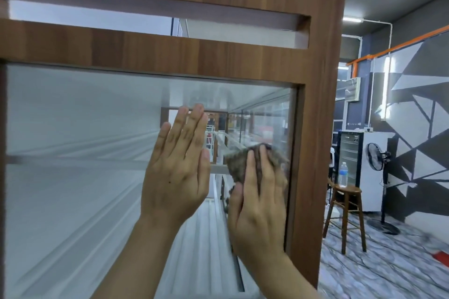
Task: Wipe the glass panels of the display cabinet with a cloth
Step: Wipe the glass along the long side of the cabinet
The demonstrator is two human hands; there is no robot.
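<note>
The person is standing right in front of the display cabinet [315, 128], which has a brown wooden frame. The big glass panel [73, 153] is filling most of the view.

The left hand [177, 177] is lying flat on the glass. It is wide open, with its fingers straight and close together, pointing to 12 o'clock.

The right hand [260, 206] is sitting just beside it, at 3 o'clock from the left hand. Its fingers are lying nearly straight over the cloth [239, 165] and pressing it onto the glass. This hand is a bit blurry.

The cloth is brown and speckled. It is sticking out past the fingertips toward 12 o'clock and is bunching up a little between the fingers. It is sitting on the 3 o'clock side of the glass panel, close to the wooden frame.

Further off at 3 o'clock from the cabinet, a wooden stool [345, 204] is standing on the patterned floor [388, 262]. A water bottle [343, 174] is standing upright on the stool. A black fan [375, 160] is standing near it, in front of a wall [425, 104] painted with grey and white triangles.
</note>
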